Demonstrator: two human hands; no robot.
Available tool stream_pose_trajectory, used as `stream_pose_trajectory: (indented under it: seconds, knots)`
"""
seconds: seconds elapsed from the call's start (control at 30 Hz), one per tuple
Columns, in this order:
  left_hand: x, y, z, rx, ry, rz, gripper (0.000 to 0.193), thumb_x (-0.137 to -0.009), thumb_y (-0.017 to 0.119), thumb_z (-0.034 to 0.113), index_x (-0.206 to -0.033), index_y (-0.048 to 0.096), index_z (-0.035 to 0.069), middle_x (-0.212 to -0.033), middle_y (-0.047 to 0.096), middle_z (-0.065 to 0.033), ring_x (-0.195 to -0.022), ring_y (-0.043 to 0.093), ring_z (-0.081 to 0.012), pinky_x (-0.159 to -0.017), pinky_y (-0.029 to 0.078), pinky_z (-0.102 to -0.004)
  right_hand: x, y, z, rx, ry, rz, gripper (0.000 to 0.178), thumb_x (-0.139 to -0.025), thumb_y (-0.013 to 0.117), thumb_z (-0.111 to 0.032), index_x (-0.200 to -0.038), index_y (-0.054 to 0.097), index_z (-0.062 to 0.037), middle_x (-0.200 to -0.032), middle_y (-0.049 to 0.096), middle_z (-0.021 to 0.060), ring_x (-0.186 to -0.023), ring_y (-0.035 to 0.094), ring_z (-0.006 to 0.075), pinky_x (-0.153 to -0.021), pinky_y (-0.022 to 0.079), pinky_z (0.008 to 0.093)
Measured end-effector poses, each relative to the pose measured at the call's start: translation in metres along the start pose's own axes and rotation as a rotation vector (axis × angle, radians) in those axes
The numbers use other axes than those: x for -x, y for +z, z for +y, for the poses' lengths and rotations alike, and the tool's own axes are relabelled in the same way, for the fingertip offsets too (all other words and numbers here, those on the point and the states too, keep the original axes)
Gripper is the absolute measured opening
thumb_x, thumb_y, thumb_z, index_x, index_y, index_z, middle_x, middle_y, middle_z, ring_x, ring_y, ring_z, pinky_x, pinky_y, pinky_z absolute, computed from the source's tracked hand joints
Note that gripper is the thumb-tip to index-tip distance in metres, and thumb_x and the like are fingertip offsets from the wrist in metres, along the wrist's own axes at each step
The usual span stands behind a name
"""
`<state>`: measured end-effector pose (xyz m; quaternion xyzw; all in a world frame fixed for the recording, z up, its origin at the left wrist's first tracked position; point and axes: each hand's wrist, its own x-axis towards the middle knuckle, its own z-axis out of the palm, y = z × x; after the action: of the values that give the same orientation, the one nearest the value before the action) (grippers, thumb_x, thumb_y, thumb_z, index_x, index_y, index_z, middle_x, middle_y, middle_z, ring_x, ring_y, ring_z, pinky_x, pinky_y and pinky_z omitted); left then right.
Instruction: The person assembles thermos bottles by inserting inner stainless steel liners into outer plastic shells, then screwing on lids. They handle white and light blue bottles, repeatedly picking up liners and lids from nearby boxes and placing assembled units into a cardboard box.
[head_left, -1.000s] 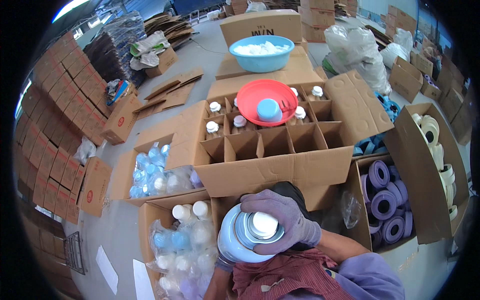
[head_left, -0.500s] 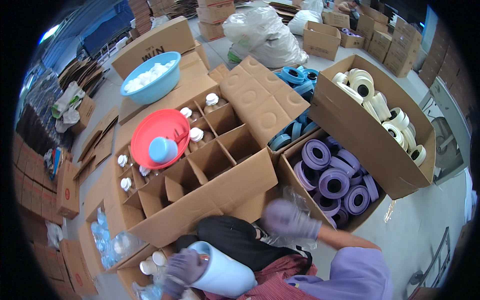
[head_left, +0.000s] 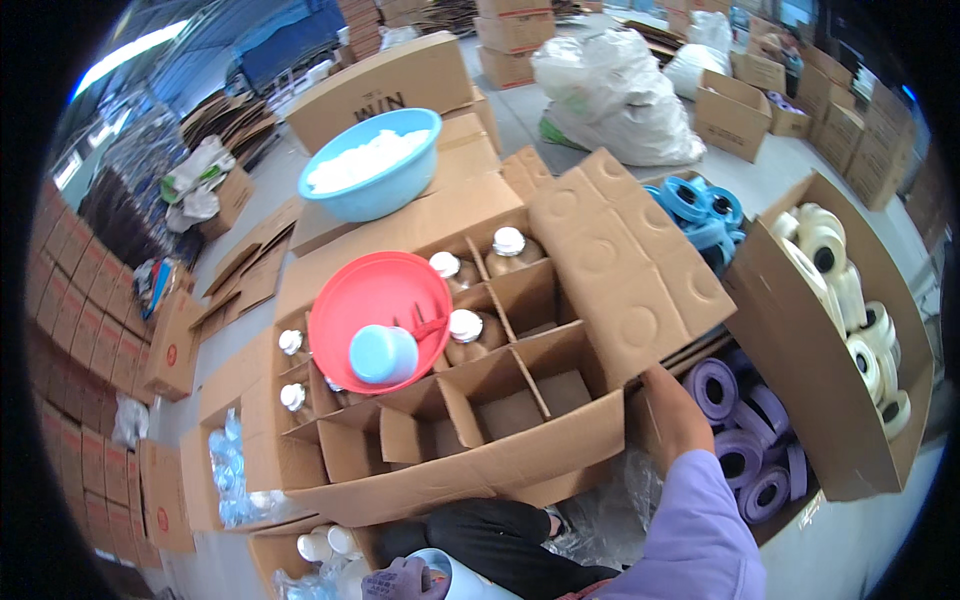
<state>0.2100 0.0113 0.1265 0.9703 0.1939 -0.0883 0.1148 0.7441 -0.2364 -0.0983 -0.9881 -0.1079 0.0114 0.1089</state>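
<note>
At the bottom edge my gloved left hand [head_left: 398,580] has its fingers closed over the rim of a light blue cylinder [head_left: 475,580], open at the top. My right forearm reaches forward, and my right hand [head_left: 655,388] goes behind the edge of a cardboard sheet [head_left: 620,265] marked with round dents; its fingers are hidden. The sheet lies over the right end of a divided cardboard box [head_left: 480,470]. Several brownish bottles [head_left: 515,250] with white tops stand in some of its compartments. A red basin [head_left: 375,275] holding a light blue cup [head_left: 385,355] rests over them.
To the right are purple rings [head_left: 738,460] in a box, blue rings [head_left: 690,200], and a tilted box [head_left: 800,370] of cream rings. Behind stands a blue basin [head_left: 405,185] of white pieces. White sacks [head_left: 615,95] and stacked cartons [head_left: 95,320] surround the area.
My right hand has moved from beside the purple rings to behind the dented sheet. The view has shifted, so the left hand and cylinder sit lower in it.
</note>
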Motion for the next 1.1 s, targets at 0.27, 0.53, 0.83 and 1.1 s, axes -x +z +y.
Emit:
stream_pose_trajectory:
  seconds: [0.27,0.53,0.83,1.1]
  knots:
    - [-0.010,-0.001,0.001,-0.061,-0.056,-0.199,0.050,-0.080,0.063,0.064,-0.078,0.065,0.013,-0.079,0.067,-0.0128,-0.069,0.070,-0.0328,-0.065,0.053,-0.0457,0.055,-0.094,0.056,-1.556,0.098,0.223,0.048,-0.095,0.060,-0.035,-0.136,0.052,-0.0126,-0.135,0.058,0.0093,-0.117,0.060,0.0231,-0.095,0.052,0.0394]
    - [-0.001,-0.006,0.006,0.044,-0.013,-0.091,0.061,-0.083,0.058,0.067,-0.082,0.070,0.008,-0.081,0.070,-0.0175,-0.071,0.070,-0.0351,-0.066,0.055,-0.0460,0.310,-0.214,0.024,-1.927,0.079,-0.157,0.060,-0.090,0.061,-0.037,-0.142,0.047,-0.0088,-0.139,0.055,0.0073,-0.122,0.058,0.0238,-0.101,0.049,0.0436]
    - [0.000,-0.005,-0.004,0.094,0.024,-0.055,0.063,-0.089,0.049,0.066,-0.078,0.070,0.008,-0.078,0.070,-0.0189,-0.075,0.070,-0.0366,-0.070,0.054,-0.0490,0.186,-0.204,-0.144,-1.327,-0.274,-0.196,0.037,-0.090,0.070,-0.028,-0.111,0.062,0.0022,-0.094,0.067,0.0051,-0.081,0.062,0.0114,-0.073,0.051,0.0293]
    - [0.002,-0.047,0.008,0.166,0.315,0.773,0.082,-0.073,0.080,0.042,-0.142,0.048,0.011,-0.149,0.039,-0.0203,-0.134,0.039,-0.0418,-0.109,0.037,-0.0504,0.275,-0.253,-0.218,-1.269,-0.366,-0.196,0.031,-0.089,0.068,-0.029,-0.095,0.068,0.0012,-0.082,0.065,0.0047,-0.074,0.059,0.0089,-0.064,0.048,0.0271]
